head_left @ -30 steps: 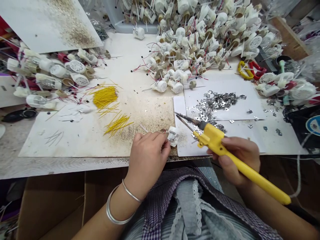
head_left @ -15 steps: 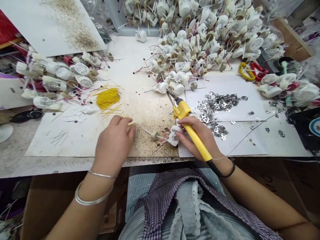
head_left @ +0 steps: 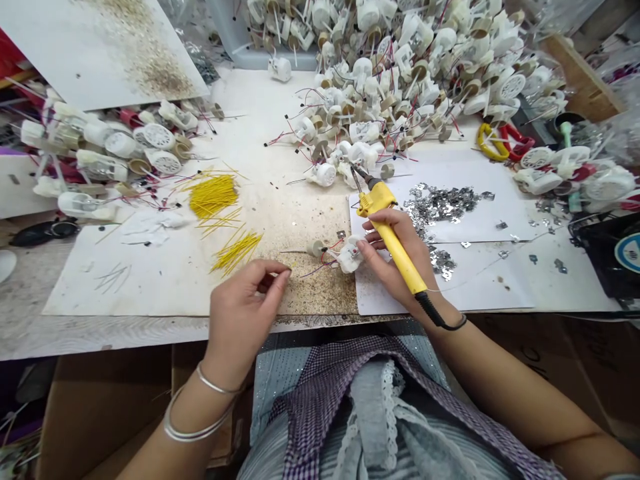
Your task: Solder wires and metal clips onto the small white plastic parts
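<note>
My right hand (head_left: pixel 400 257) grips a yellow soldering gun (head_left: pixel 395 250), its dark tip pointing up and away from me. Between its thumb and fingers the same hand also pinches a small white plastic unit (head_left: pixel 349 257) with red and dark wires and a beige disc (head_left: pixel 316 249). My left hand (head_left: pixel 245 300) is closed in a pinch just left of that unit, thumb and forefinger together. Whatever is between its fingertips is too small to make out; a thin wire from the unit ends close by. Cut yellow wires (head_left: pixel 237 252) lie just beyond my left knuckles.
A bigger bundle of yellow wires (head_left: pixel 213 195) lies farther back. Small metal plates (head_left: pixel 445 207) are scattered on white paper at right. Many white units (head_left: pixel 370 87) are heaped at the back, more (head_left: pixel 120 143) at left. Yellow-and-red-handled pliers (head_left: pixel 493 142) rest near the heap.
My left hand has moved right and toward me, off a small group of yellow wires that now shows. My right hand has shifted the soldering gun slightly right, and the white unit is turned and slightly higher.
</note>
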A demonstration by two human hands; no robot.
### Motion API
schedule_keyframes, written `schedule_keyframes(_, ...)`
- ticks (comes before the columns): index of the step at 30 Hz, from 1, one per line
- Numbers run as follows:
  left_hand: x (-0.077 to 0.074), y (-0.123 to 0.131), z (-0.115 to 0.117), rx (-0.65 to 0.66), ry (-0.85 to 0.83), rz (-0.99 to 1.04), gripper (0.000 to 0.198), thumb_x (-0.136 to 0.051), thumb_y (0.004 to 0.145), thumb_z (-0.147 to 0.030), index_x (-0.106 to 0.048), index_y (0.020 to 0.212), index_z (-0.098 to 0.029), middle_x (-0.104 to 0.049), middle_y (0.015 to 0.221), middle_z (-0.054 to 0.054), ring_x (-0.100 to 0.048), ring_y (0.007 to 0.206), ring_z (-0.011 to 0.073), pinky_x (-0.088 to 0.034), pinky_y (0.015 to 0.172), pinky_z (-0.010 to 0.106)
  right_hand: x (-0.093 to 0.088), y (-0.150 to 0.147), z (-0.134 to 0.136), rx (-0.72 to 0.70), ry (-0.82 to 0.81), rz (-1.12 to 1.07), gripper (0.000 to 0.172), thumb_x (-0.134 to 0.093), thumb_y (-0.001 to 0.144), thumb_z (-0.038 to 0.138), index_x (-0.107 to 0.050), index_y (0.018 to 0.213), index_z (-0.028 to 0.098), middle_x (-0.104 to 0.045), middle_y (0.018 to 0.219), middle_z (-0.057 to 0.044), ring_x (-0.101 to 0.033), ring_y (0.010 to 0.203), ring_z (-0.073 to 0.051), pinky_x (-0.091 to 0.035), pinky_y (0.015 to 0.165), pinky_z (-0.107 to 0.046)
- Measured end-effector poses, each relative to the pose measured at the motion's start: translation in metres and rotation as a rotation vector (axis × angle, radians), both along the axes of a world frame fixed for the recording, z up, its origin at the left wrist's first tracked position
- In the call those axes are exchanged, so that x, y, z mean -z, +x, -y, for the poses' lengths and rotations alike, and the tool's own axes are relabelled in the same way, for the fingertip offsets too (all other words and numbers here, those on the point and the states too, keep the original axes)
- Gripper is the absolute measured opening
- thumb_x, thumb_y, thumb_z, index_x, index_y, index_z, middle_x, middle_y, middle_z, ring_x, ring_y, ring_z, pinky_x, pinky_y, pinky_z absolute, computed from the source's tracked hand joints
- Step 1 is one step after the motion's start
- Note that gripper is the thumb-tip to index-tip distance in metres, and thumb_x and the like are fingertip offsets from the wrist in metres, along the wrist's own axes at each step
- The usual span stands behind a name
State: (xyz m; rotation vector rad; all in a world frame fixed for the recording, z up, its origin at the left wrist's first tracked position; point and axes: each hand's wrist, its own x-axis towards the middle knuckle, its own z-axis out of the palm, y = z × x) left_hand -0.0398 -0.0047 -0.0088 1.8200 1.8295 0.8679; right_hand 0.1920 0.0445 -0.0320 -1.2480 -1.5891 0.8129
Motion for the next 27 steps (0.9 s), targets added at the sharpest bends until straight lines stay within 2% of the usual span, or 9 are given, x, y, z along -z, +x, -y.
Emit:
schedule_keyframes(4,0.003,0.027,0.009,0.102,0.085,0.151,0.011,-0.062,0.088,-0.022,-0.068,0.098,-0.021,-0.072,0.087,-0.001,-0.066,0.075,0.0116,-0.054,0.072,0.024,0.002,-0.005,-0.002,-0.003,0.013,0.059,0.033,-0.065,0.084,0.021,-0.051,0.113,0.03,-0.064,0.106,-0.001,-0.065,0.082,-0.016,-0.057,0.078,-0.034)
schedule_keyframes(7,0.005,0.041,0.008,0.232,0.218,0.092,0.013,-0.06,0.089,-0.015,-0.068,0.098,-0.019,-0.072,0.091,0.002,-0.067,0.085,0.0119,-0.054,0.081,0.024,0.003,-0.01,-0.001,-0.032,0.049,0.097,0.032,-0.064,0.085,0.022,-0.051,0.114,0.028,-0.063,0.11,-0.003,-0.065,0.088,-0.018,-0.056,0.082,-0.036)
schedule_keyframes(10,0.007,0.048,0.003,0.302,0.276,-0.019,0.013,-0.058,0.09,-0.014,-0.067,0.099,-0.018,-0.071,0.092,0.004,-0.067,0.086,0.013,-0.054,0.081,0.025,0.001,-0.01,0.002,-0.099,0.072,0.125,0.034,-0.064,0.085,0.022,-0.05,0.116,0.028,-0.063,0.108,-0.004,-0.065,0.093,-0.019,-0.056,0.084,-0.037)
schedule_keyframes(12,0.007,0.05,0.0,0.28,0.24,-0.044,0.011,-0.057,0.09,-0.016,-0.067,0.096,-0.017,-0.069,0.089,0.004,-0.066,0.083,0.0135,-0.054,0.077,0.025,-0.001,-0.008,0.007,-0.124,0.11,0.135,0.035,-0.064,0.085,0.019,-0.05,0.115,0.029,-0.063,0.107,-0.003,-0.064,0.096,-0.02,-0.056,0.086,-0.038)
schedule_keyframes(15,0.004,0.052,-0.004,0.233,0.142,0.03,0.009,-0.057,0.089,-0.015,-0.066,0.091,-0.016,-0.066,0.085,0.004,-0.063,0.079,0.0126,-0.053,0.071,0.023,-0.003,-0.004,0.018,-0.126,0.161,0.092,0.036,-0.063,0.084,0.015,-0.051,0.115,0.029,-0.063,0.106,-0.003,-0.064,0.096,-0.018,-0.055,0.088,-0.037)
schedule_keyframes(20,-0.001,0.051,-0.009,0.212,0.032,0.151,0.012,-0.057,0.088,-0.016,-0.068,0.085,-0.018,-0.065,0.084,0.003,-0.062,0.08,0.0138,-0.052,0.072,0.026,-0.003,-0.01,0.028,-0.231,0.044,-0.053,0.039,-0.063,0.084,0.012,-0.049,0.116,0.029,-0.062,0.107,-0.002,-0.066,0.093,-0.017,-0.056,0.085,-0.035)
schedule_keyframes(23,0.0,0.047,-0.01,0.202,-0.035,0.202,0.013,-0.058,0.087,-0.018,-0.07,0.082,-0.019,-0.067,0.081,0.002,-0.064,0.078,0.0144,-0.052,0.073,0.028,-0.005,-0.016,0.025,-0.245,0.038,-0.034,0.034,-0.059,0.086,0.011,-0.051,0.113,0.029,-0.064,0.107,-0.002,-0.067,0.093,-0.017,-0.056,0.085,-0.035)
schedule_keyframes(27,0.003,0.042,-0.008,0.193,-0.057,0.187,0.013,-0.06,0.087,-0.023,-0.072,0.085,-0.019,-0.07,0.081,0.002,-0.065,0.078,0.0155,-0.052,0.073,0.028,-0.007,-0.018,0.022,-0.267,0.13,0.048,0.033,-0.054,0.087,0.008,-0.052,0.113,0.029,-0.065,0.108,-0.001,-0.066,0.098,-0.017,-0.055,0.086,-0.033)
